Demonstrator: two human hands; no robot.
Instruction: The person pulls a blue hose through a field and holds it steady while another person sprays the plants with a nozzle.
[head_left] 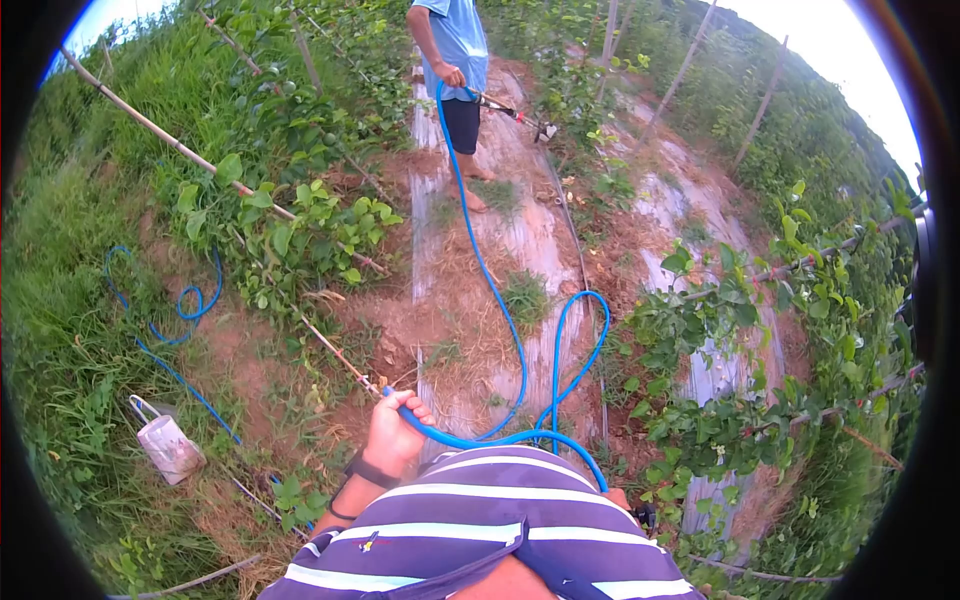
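Left hand [393, 432]: fingers curled tight round the hose [497, 300], thumb on top, dark wristband [368, 470] below it. Fist sits low centre-left, just above the striped shirt [500, 525].

Right hand [618, 496]: only a sliver of skin past the shirt edge, where the hose drops out of sight. Can't tell the grip.

Hose: blue, smooth, round, thin. From the fist it arcs right across the shirt top. Another run climbs into a narrow upright loop right of centre, comes back down, then snakes up the bed to a co-worker [455, 60] at top centre.

Co-worker: light blue shirt, dark shorts, bare legs. One hand holds the hose, and a thin rigid wand [512, 112] sticks out to the right.

Bed: grey, wrinkled, glossy film [535, 235] in a long strip, with dry straw and grass tufts on it. A second strip runs on the right. Red crumbly soil lies between them.

Both sides have broad-leaf vines [300, 225] on thin slanted poles [150, 125].

Left, in the grass: a second blue hose [190, 300], loosely coiled and well apart from the fist. Lower left is a pale dirty bag [167, 445] with a loop handle, tipped over.
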